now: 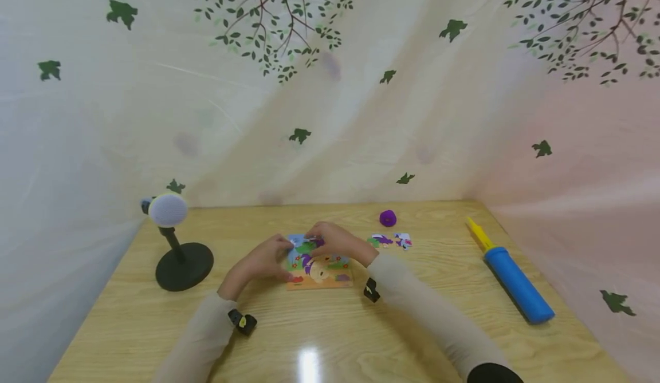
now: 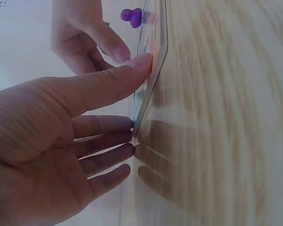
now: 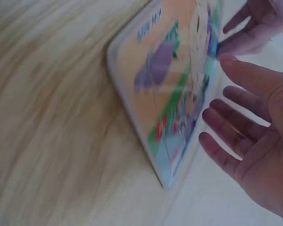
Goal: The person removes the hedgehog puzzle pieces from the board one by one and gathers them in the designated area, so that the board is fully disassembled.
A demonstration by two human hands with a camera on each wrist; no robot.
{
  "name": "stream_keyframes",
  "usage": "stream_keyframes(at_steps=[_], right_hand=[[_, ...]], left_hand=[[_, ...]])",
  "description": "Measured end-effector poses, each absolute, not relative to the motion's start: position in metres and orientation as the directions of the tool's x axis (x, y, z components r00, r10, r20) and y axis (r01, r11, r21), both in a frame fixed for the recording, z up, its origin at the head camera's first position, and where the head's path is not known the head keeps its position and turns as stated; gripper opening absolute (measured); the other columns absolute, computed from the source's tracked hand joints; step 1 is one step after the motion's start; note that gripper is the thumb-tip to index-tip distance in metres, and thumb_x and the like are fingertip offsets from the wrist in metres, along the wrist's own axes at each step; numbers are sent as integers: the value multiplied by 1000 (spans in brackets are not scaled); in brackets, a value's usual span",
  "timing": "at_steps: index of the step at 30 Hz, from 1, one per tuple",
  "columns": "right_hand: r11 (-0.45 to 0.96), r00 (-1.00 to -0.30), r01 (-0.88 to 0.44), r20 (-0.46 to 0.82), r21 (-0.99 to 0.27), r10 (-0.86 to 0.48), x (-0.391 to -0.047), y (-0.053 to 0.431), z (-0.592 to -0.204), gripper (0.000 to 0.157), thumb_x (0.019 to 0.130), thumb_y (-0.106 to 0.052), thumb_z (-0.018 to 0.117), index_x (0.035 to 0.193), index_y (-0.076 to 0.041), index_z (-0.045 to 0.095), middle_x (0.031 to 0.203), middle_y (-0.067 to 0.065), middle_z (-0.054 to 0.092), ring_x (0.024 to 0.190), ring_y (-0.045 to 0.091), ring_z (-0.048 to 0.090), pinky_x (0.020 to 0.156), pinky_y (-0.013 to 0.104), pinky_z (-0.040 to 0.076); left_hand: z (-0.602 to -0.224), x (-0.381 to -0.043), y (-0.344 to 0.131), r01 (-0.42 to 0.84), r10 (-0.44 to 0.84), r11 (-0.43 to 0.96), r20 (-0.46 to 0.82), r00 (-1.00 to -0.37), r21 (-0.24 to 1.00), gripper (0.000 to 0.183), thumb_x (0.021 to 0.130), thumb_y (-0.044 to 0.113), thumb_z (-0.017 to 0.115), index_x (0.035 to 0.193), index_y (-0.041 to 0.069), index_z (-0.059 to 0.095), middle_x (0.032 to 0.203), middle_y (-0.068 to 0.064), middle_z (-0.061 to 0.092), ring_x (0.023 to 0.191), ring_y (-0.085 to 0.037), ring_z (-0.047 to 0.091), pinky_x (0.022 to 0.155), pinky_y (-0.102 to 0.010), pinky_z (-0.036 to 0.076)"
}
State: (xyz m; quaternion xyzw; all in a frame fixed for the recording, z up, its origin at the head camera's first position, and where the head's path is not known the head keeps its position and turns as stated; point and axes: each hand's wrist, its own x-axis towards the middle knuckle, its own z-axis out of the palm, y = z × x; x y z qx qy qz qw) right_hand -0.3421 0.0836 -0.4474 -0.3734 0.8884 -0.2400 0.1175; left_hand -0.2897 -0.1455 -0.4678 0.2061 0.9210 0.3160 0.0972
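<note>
A colourful jigsaw puzzle board [image 1: 330,280] lies flat on the table, its picture partly covered by both hands. My left hand [image 1: 265,260] is at the board's left side. In the left wrist view the thumb [image 2: 132,70] rests on the board near its edge, and the nearly straight fingers [image 2: 106,136] touch or almost touch the rim. My right hand [image 1: 337,241] reaches over the board's upper part. Its fingers [image 3: 226,125] are loosely bent and spread in the right wrist view, with nothing seen between them; whether the fingertips touch the puzzle is unclear.
Loose puzzle pieces [image 1: 404,240] lie right of the board, with a small purple knobbly object [image 1: 388,218] behind them. A blue hand pump [image 1: 519,285] with a yellow nozzle lies far right. At left stands a round-headed device on a black base [image 1: 184,267]. A leaf-patterned curtain [image 1: 330,142] hangs behind.
</note>
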Motion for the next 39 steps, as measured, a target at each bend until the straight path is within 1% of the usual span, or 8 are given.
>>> stream_keyframes(at_steps=[5,8,11,15,20,27,33,39], right_hand=[[659,-712,-600,-72,-453,-698,-344,68,-452,46,90,-14,78,132,0,66,128,13,66,116,26,62,102,39,53],[674,-728,-577,-84,-461,-681,-344,62,-451,47,88,-12,80,131,1,66,126,13,66,114,26,63,100,38,54],[697,-746,-561,-93,-447,-660,-344,60,-450,49,85,-12,82,130,1,66,122,12,66,110,24,63,98,36,55],[716,-756,-557,-101,-421,-647,-344,58,-447,48,84,-11,83,128,1,67,118,12,67,108,25,64,97,36,55],[711,-749,-567,-100,-415,-655,-343,56,-446,45,84,-12,83,125,1,69,117,11,68,108,25,64,97,36,55],[704,-746,-554,-111,-445,-657,-348,57,-447,47,83,-11,84,126,0,69,115,10,66,108,24,64,99,36,54],[688,-729,-558,-122,-464,-674,-355,59,-451,51,83,-12,84,130,-1,67,116,8,63,109,23,64,99,34,54],[695,-732,-542,-141,-474,-667,-356,59,-452,55,84,-12,84,134,-2,64,117,8,59,113,26,62,102,36,53]], left_hand=[[-468,-288,-143,322,435,722,-40,-900,613,82,70,24,94,136,-9,58,130,-18,57,126,-39,55,112,-53,43],[-468,-288,-143,347,444,721,-16,-896,600,81,69,24,95,134,-10,59,129,-18,57,123,-38,57,111,-52,45],[-468,-288,-142,373,458,717,5,-889,589,79,70,25,94,133,-9,60,131,-20,57,124,-38,57,111,-51,45],[-467,-288,-141,376,468,708,3,-884,598,79,71,23,94,133,-10,59,132,-20,56,126,-39,56,112,-52,44],[-466,-287,-143,362,461,706,-7,-887,608,75,71,23,94,131,-9,61,125,-16,58,119,-34,58,108,-51,47],[-466,-288,-146,345,446,700,-5,-895,626,67,69,21,95,123,-6,65,118,-13,59,112,-30,59,106,-51,48],[-467,-290,-145,328,430,701,-8,-903,634,65,68,21,96,120,-4,66,117,-12,60,112,-30,59,106,-50,48],[-467,-289,-144,318,420,701,-10,-907,638,63,68,20,96,117,-4,66,117,-13,60,116,-32,58,109,-51,46]])
